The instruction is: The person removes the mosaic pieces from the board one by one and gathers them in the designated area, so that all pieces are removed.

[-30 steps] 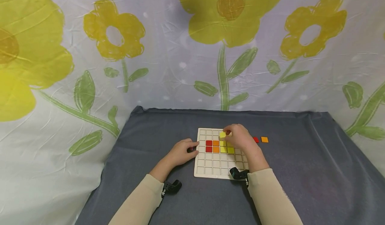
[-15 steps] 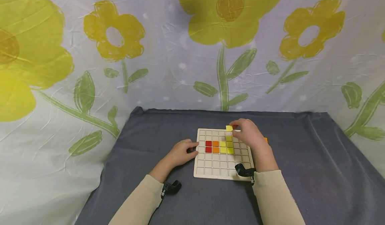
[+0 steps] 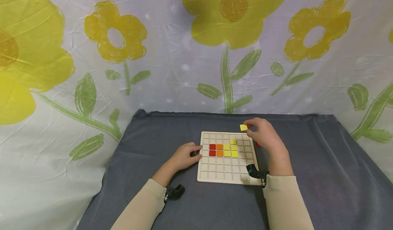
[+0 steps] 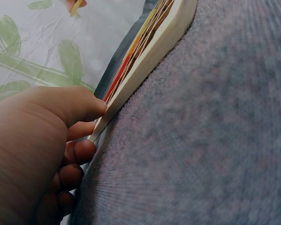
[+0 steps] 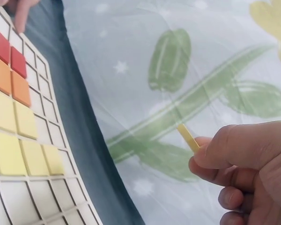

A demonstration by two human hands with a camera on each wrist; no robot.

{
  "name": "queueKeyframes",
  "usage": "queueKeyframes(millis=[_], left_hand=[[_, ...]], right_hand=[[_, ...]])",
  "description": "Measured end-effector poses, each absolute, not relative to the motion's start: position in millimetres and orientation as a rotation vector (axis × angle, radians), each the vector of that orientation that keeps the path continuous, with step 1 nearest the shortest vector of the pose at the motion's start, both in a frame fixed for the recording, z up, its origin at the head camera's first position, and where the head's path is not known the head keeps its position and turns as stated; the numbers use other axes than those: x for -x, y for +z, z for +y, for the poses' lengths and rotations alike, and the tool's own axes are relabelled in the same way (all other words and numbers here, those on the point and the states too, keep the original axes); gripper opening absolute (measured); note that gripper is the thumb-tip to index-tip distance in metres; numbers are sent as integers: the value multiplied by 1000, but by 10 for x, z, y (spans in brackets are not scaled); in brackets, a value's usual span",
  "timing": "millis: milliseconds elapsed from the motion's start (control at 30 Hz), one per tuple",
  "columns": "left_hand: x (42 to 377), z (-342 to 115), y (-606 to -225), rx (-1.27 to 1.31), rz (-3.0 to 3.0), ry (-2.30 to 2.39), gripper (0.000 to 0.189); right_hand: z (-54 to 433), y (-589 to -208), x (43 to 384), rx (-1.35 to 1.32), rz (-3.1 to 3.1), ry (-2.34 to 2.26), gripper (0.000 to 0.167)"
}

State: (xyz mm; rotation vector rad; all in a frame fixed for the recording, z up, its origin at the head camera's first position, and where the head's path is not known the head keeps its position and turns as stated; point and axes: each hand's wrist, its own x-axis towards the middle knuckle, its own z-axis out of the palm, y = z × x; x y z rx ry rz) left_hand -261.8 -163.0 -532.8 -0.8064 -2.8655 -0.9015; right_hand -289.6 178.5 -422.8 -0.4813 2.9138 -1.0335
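A pale wooden grid board (image 3: 215,175) lies flat on the table. On it sit red tiles (image 3: 212,149), orange tiles (image 3: 219,150) and several yellow tiles (image 3: 230,150) in neighbouring squares. My left hand (image 3: 184,156) rests at the board's left edge, its thumb and index fingertips touching it; the left wrist view shows the thumb (image 4: 79,104) against the rim. Between thumb and fingers, my right hand (image 3: 264,132) pinches a loose yellow tile (image 3: 243,127), raised beyond the board's far right corner. In the right wrist view this tile (image 5: 188,137) appears edge-on.
One red tile (image 3: 258,144), partly hidden by my right hand, lies just right of the board. A dark grey cloth (image 3: 319,161) covers the table. Behind the table hangs a white curtain (image 3: 172,69) printed with yellow flowers.
My right hand has carried the yellow tile to the right and away from me, from above the board to past its far edge. The left hand and board stay in place.
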Motion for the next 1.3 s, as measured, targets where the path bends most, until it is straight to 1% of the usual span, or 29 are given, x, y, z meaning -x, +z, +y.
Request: queueKeyframes(millis=[633,1133,1300], left_hand=[[2631,-1623,-5354,798,-2860,-906,44],[2627,-1630,-5347,799,-2863,-926,44],[2621,-1626,-5338,787,-2871,-927,44]], right_hand=[[2176,-4181,2855,279,2889,-1150,44],[2494,-4294,2853,116,2914,-1115,45],[2638,-4357,2854,104,2893,-1111,45]])
